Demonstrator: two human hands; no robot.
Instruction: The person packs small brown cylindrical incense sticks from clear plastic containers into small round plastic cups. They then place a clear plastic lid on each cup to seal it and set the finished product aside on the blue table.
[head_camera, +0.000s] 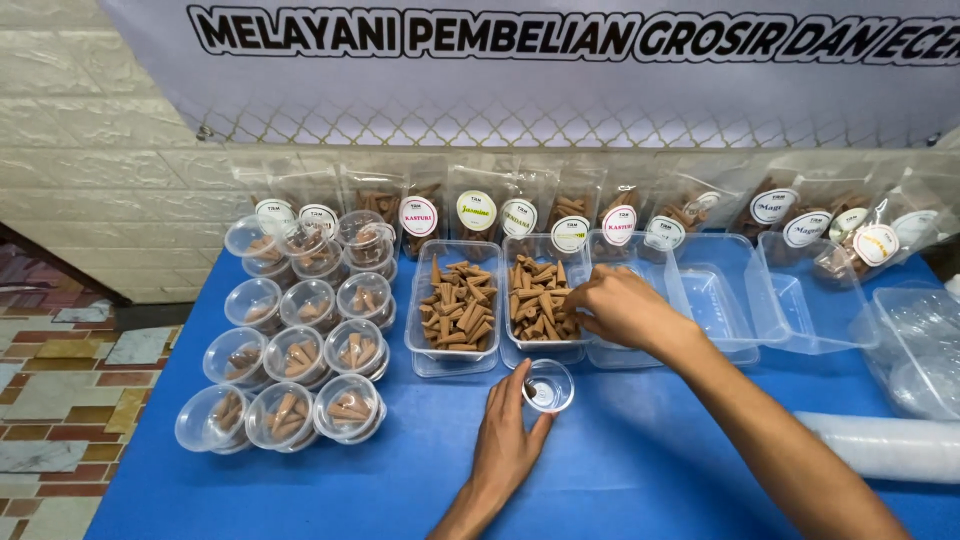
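Observation:
My left hand (505, 440) rests on the blue table and holds a small clear round cup (549, 386) between thumb and fingers. My right hand (618, 305) reaches into a clear rectangular tray (541, 345) full of brown cones (532, 292), its fingers curled over the cones at the tray's right side. Whether a cone is pinched is hidden by the fingers. A second tray of brown cones (457, 305) stands just left of it.
Several small lidded cups with cones (292, 358) stand in rows at the left. Labelled clear bags (570, 215) lean along the back wall. Open clear containers (725, 300) lie at the right, with a stack of clear cups (885, 445) at the right edge.

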